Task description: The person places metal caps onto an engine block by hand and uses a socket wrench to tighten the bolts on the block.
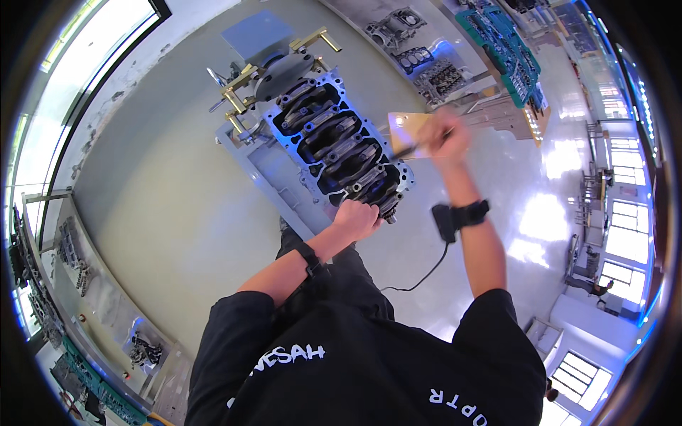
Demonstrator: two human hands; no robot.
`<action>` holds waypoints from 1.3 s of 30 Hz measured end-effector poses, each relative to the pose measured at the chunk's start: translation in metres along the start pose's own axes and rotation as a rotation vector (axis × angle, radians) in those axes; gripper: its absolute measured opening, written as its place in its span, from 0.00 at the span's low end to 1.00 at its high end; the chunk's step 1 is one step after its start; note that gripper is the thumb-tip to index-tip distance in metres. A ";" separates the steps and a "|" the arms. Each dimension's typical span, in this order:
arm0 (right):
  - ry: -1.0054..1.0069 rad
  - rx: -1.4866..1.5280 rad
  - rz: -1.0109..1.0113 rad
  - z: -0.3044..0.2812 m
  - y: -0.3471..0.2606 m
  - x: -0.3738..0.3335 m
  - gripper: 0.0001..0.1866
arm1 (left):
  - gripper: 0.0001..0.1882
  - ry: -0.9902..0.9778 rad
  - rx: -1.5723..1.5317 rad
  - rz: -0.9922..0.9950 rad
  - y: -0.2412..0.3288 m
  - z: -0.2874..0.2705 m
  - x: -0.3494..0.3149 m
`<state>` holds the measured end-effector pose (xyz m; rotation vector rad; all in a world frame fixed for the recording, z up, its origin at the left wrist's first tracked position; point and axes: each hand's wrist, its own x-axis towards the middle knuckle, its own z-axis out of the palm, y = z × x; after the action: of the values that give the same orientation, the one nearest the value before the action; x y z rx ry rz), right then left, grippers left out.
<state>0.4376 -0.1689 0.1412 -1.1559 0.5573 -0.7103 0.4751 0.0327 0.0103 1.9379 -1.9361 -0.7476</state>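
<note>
An engine block (307, 165) lies with its open crankcase facing up, and the dark crankshaft (334, 135) and its bearing caps show inside. My left hand (355, 219) is closed at the block's near end, beside the crankshaft's end; what its fingers grip is hidden. To the right of the block, my right hand (446, 140) is raised and smeared by motion. It is closed round a dark, bar-like tool (405, 153), which points left toward the block's right edge. The tool's exact kind is too blurred to tell.
A grey engine stand (256, 174) with brass-coloured arms (231, 97) carries the block. Behind the right hand is a pale yellow plate (402, 126). Benches hold engine parts (439, 78) and a green tool tray (501, 53) at the far right, and more parts (144, 351) at left. A cable (423, 279) hangs from my right wrist strap.
</note>
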 end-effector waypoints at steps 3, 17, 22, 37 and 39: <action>0.036 0.228 0.332 -0.032 0.048 -0.059 0.16 | 0.18 0.009 0.025 0.012 -0.003 -0.003 0.001; 0.406 0.183 0.217 -0.088 0.034 -0.176 0.17 | 0.20 -0.058 0.103 0.049 -0.003 -0.012 0.005; 0.812 0.478 0.265 -0.079 0.069 -0.255 0.17 | 0.20 -0.039 0.135 0.107 -0.001 -0.008 0.010; 0.749 0.040 0.537 -0.076 0.163 -0.233 0.13 | 0.22 -0.094 0.310 0.206 0.007 -0.010 0.019; 0.772 0.311 0.574 -0.068 0.155 -0.218 0.14 | 0.22 -0.108 0.306 0.156 0.011 -0.008 0.015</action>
<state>0.2777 -0.0112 -0.0191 -0.3555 1.3107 -0.6891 0.4701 0.0163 0.0208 1.9131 -2.3545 -0.5488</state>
